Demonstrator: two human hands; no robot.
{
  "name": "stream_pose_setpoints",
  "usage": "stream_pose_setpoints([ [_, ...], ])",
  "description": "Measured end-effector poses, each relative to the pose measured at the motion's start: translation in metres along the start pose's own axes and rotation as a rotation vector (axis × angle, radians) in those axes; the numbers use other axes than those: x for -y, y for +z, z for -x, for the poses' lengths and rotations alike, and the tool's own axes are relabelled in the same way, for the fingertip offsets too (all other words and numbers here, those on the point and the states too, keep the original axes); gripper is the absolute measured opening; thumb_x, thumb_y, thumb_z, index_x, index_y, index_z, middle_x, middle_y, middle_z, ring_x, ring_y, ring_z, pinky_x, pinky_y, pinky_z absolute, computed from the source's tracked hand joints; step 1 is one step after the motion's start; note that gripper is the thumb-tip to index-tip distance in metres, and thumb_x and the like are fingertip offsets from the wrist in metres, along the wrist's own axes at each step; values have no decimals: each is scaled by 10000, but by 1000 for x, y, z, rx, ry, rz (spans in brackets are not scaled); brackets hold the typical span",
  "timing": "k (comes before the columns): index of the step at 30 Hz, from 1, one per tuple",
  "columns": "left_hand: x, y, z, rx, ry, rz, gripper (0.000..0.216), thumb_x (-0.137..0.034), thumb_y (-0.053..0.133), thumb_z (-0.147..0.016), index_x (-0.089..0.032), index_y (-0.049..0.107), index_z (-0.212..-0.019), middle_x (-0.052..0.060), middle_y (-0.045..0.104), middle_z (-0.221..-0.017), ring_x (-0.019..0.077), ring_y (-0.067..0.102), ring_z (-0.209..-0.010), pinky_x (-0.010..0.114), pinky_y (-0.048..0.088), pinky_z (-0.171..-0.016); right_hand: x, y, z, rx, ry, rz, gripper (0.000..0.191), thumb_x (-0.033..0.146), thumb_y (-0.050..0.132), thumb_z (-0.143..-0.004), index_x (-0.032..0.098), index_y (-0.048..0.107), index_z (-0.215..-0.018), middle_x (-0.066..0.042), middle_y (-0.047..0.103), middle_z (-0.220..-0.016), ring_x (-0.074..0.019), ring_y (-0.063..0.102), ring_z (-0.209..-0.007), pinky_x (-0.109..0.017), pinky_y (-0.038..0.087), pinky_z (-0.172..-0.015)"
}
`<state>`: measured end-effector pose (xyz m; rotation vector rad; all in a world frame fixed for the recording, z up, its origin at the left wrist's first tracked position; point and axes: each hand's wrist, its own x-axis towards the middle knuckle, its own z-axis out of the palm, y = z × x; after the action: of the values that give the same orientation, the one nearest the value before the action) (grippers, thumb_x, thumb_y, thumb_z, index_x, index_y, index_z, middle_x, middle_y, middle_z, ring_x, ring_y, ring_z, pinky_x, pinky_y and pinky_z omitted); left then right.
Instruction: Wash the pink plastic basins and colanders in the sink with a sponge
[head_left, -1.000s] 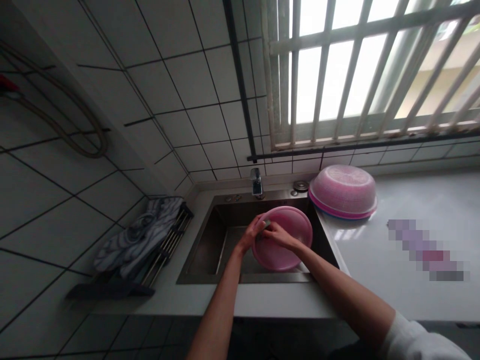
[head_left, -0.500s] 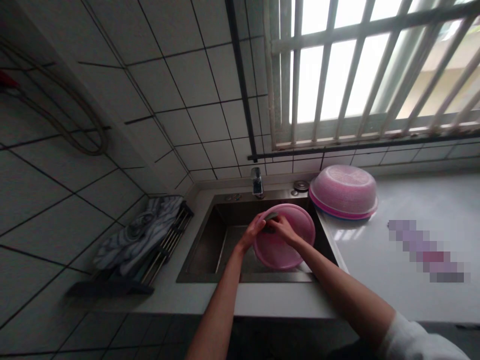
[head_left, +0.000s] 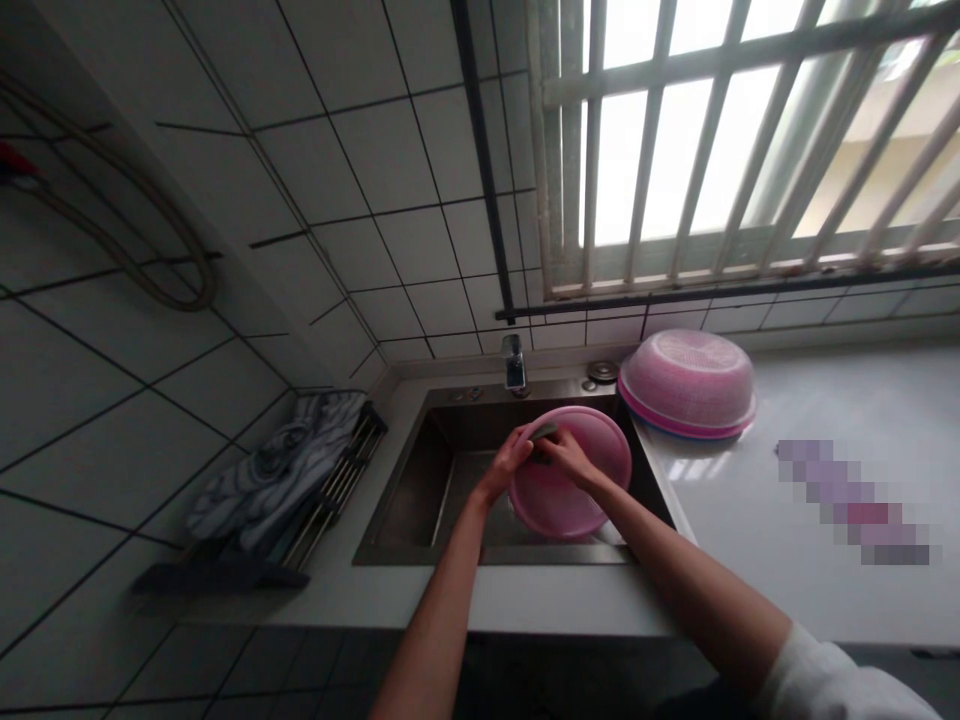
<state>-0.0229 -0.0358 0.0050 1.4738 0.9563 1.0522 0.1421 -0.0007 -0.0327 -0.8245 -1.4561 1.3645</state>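
Note:
A pink plastic basin (head_left: 559, 505) is held tilted over the right part of the steel sink (head_left: 442, 470). My left hand (head_left: 510, 462) grips its left rim, fingers closed round the edge. Inside the basin, near that same rim, my right hand (head_left: 562, 455) is closed on a grey-green scrubbing pad (head_left: 544, 431), pressing it to the wall. The pad is partly hidden by my fingers, and so is its exact shape. Behind the basin stands the chrome faucet (head_left: 514, 365), with no water stream visible.
An upturned pink colander (head_left: 686, 380) rests on the right counter, over other basins. A drain plug (head_left: 602, 371) sits by the sink's back corner. On the left, a striped grey cloth (head_left: 277, 455) covers part of a folding rack (head_left: 334, 495). A barred window (head_left: 675, 170) is above.
The basin has shifted very slightly to the right. Both hands keep their hold in nearly the same place, and the pad shows at a slightly different angle.

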Motion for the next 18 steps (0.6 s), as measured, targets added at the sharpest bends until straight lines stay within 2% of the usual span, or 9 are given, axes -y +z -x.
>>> stream_pose_setpoints([
  [3, -2, -1, 1, 7, -1, -31, 551, -557, 615, -906, -186, 615, -1313, 111, 654, -1303, 301, 548, -1266, 421, 379, -1122, 0, 2, 4, 236, 16, 18, 273, 404, 665, -833, 147, 694, -919, -63, 713, -844, -190, 630, -758, -283, 500, -695],
  [4, -3, -1, 1, 13, 0, -36, 550, -560, 625, -898, -182, 627, -1297, 112, 660, -1292, 302, 550, -1262, 422, 378, -1122, 1, 3, 5, 275, 29, 23, 280, 406, 671, -833, 144, 698, -929, -67, 715, -848, -192, 633, -759, -283, 500, -690],
  [6, -4, 0, 1, 18, 4, -29, 558, -567, 643, -882, -181, 639, -1285, 115, 655, -1303, 304, 547, -1264, 422, 374, -1124, 2, 2, 5, 222, 53, 26, 289, 402, 670, -830, 143, 703, -955, -70, 717, -857, -193, 631, -749, -280, 495, -664],
  [9, -4, 1, 1, 5, 3, -8, 580, -573, 648, -877, -190, 624, -1312, 116, 632, -1348, 304, 544, -1274, 424, 369, -1126, 3, 0, 3, 35, 54, 6, 288, 384, 656, -827, 153, 701, -992, -59, 711, -859, -187, 618, -730, -275, 485, -636],
  [10, -5, 1, 1, 0, -1, -6, 586, -575, 645, -880, -191, 617, -1323, 116, 633, -1346, 305, 545, -1273, 425, 370, -1124, 4, 0, 3, 32, 47, -3, 278, 380, 651, -830, 156, 700, -988, -57, 709, -855, -184, 615, -727, -275, 485, -637],
  [14, -4, 0, 1, 18, -1, -28, 584, -581, 635, -883, -182, 628, -1309, 118, 647, -1322, 307, 540, -1282, 423, 363, -1134, 4, 2, 5, 263, 53, 7, 235, 355, 670, -826, 158, 705, -947, -56, 709, -836, -184, 622, -729, -279, 495, -661],
  [15, -3, 0, 0, 28, 6, -32, 581, -582, 638, -880, -182, 634, -1302, 118, 640, -1336, 306, 536, -1289, 421, 357, -1141, 4, 1, 5, 275, 56, 22, 231, 344, 680, -815, 157, 707, -950, -57, 714, -844, -186, 625, -738, -281, 499, -673],
  [18, 0, -1, -1, 31, 18, -22, 594, -585, 646, -874, -184, 625, -1311, 120, 618, -1370, 304, 536, -1288, 425, 359, -1138, 5, -3, 2, 124, 48, 34, 238, 331, 663, -815, 155, 709, -969, -59, 721, -872, -188, 629, -761, -287, 505, -696],
])
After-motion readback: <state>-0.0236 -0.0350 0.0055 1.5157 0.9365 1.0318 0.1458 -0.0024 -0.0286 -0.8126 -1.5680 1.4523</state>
